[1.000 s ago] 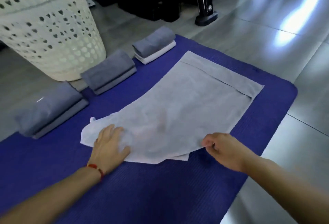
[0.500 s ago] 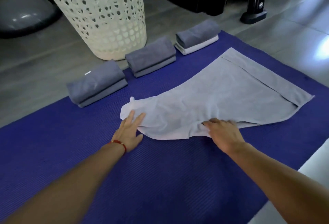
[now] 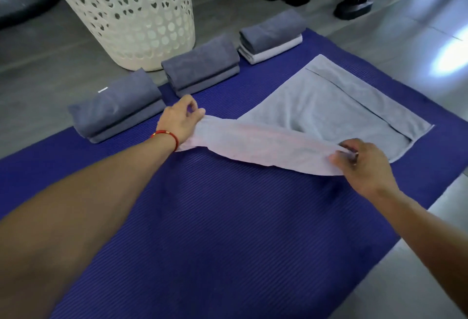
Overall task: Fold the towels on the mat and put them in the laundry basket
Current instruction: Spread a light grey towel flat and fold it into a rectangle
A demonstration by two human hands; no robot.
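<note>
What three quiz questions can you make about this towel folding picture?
1. True or false: both hands, left hand and right hand, pinch the near edge of the light towel.
2. How many folded piles lie along the far edge of the mat?
3. Where does the basket stand? A) on the mat B) on the floor beyond the mat C) on the light towel

Key: 1 true; 2 three: near pile, middle pile, far pile; 3 B.

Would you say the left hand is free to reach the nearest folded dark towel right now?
Probably not yet: the left hand is beside that folded dark towel, but it is pinching the light towel.
</note>
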